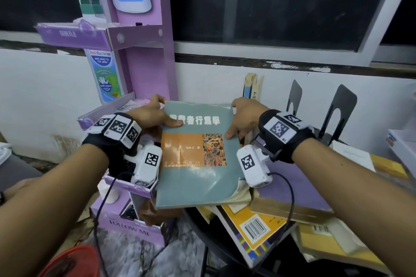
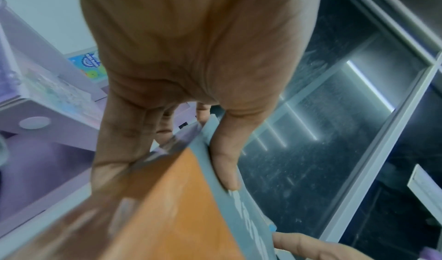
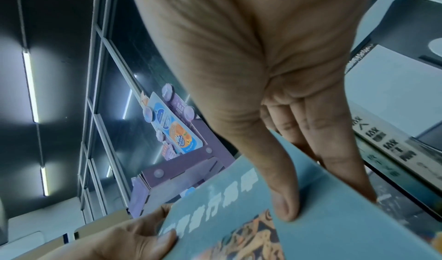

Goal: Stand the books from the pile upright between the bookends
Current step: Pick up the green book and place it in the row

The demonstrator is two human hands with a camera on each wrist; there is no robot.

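A grey-green book [image 1: 198,155] with an orange panel and white characters is held level above the pile. My left hand [image 1: 155,116] grips its far left edge, thumb [image 2: 224,162] on the cover [image 2: 181,207], fingers underneath. My right hand [image 1: 240,121] grips the far right edge the same way, thumb [image 3: 284,203] pressed on the cover [image 3: 330,232]. Two black metal bookends [image 1: 340,110] stand by the wall at the right. Two thin books [image 1: 253,87] stand upright to their left. The pile [image 1: 292,204] of purple and yellow books lies under and right of the held book.
A purple cardboard display stand [image 1: 139,51] with bottles rises at the left, its lower shelves close to my left wrist. A dark window [image 1: 281,2] runs above the white wall. A red round object [image 1: 69,263] sits low at the left. A white tray [image 1: 403,143] is at the right edge.
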